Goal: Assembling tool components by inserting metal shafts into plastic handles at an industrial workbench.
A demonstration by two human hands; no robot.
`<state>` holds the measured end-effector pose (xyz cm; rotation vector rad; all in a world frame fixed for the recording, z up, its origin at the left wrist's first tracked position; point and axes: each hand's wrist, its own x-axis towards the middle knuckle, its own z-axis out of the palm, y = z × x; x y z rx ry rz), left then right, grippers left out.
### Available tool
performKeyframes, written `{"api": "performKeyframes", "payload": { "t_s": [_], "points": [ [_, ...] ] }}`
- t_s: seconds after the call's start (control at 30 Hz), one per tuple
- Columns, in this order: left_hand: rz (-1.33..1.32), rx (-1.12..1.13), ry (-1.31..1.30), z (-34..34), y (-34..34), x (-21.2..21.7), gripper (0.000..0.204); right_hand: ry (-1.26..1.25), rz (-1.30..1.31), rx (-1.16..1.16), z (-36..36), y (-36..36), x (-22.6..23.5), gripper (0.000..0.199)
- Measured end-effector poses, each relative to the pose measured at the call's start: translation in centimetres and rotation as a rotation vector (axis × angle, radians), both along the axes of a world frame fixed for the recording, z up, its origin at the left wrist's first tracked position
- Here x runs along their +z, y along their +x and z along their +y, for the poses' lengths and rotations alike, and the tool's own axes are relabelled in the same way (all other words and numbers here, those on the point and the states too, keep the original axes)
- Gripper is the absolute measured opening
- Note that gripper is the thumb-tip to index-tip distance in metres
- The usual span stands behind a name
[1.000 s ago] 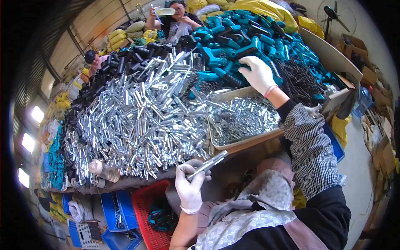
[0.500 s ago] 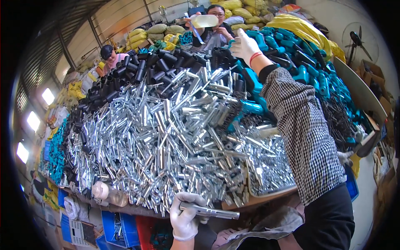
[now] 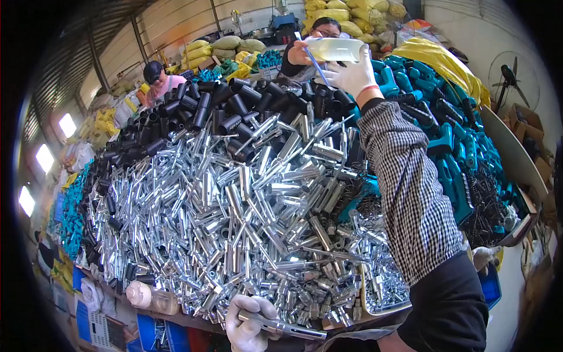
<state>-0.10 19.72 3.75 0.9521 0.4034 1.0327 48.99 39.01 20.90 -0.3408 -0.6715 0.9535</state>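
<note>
A broad worktable carries nearly everything, its pale rim showing bare along the right edge. The biggest mass on it is the heap of shiny silver metal tubes, which fills the middle and spills down to the near edge. Behind that, toward the far edge, lies a band of black plastic sleeves. Along the right side runs a pile of teal plastic handle grips, and a second, smaller strip of the same teal parts lines the left edge. At the near right corner a shallow tray of small silver metal fittings sits against the tube heap, with a cluster of thin black wire springs just beyond it.

The right arm, in a black-and-white checked sleeve, stretches over the heap to the far edge. There the white-gloved right hand is closed around a clear plastic bottle, held up sideways above the black sleeves; a thin blue rod crosses just beneath it.

At the near edge, the white-gloved left hand grips a single silver metal tube lying level, its free end pointing right.

A small pale plastic bottle lies on its side at the near left edge.
</note>
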Motion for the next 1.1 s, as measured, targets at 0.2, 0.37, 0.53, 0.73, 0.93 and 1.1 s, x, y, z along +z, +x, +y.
{"api": "performKeyframes", "payload": {
  "t_s": [0.2,0.37,0.53,0.73,0.93,1.1],
  "points": [
    [0.006,-0.032,-0.054,1.4,1.2,1.0,0.040,0.140,0.098,-0.027,0.8,1.1,-1.4,0.090],
    [0.459,-0.074,0.230,9.5,11.3,11.3,0.016,0.008,0.030,-0.133,-0.8,4.9,-3.0,0.077],
    [0.517,-0.216,0.347,21.2,26.3,16.6,0.036,0.030,0.011,0.001,-1.1,0.8,-1.9,0.059],
    [0.736,-0.054,0.501,27.3,39.6,15.5,0.029,0.074,-0.600,-0.480,1.2,1.4,-3.4,0.017],
    [0.699,-0.065,0.717,24.4,37.9,15.6,0.028,0.329,-0.282,-0.364,-1.4,1.8,-5.2,0.037],
    [0.475,-0.280,0.589,16.2,30.7,16.4,0.022,0.144,-0.011,-0.169,-10.3,-2.7,-4.0,0.049]
  ]
}}
